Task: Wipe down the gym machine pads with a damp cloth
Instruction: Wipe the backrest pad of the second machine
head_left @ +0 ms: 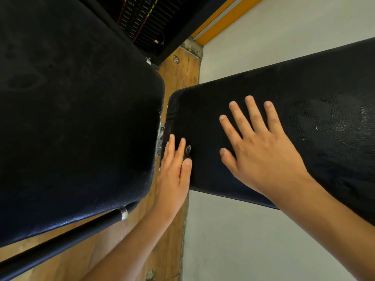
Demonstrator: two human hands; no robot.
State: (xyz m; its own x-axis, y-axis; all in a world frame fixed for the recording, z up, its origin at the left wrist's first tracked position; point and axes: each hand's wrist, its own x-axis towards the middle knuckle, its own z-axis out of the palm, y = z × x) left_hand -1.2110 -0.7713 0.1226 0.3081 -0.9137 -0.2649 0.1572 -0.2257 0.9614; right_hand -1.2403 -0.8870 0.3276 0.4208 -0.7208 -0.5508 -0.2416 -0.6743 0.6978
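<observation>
Two black padded machine pads fill the view. A large one (77, 118) takes up the left side; a long narrow one (304, 110) runs from the centre to the right, with wet-looking patches near its right end. My right hand (261, 151) lies flat on the narrow pad, fingers straight and spread. My left hand (174, 171) reaches up through the gap between the pads, its straight fingers touching the narrow pad's near left edge beside a small metal bolt (188, 149). No cloth is in view.
A wooden floor (178, 74) shows in the gap between the pads. A black metal bar (67, 236) runs under the left pad. A weight stack (142, 19) stands at the top. Pale flooring (253, 240) and an orange strip (221, 19) lie to the right.
</observation>
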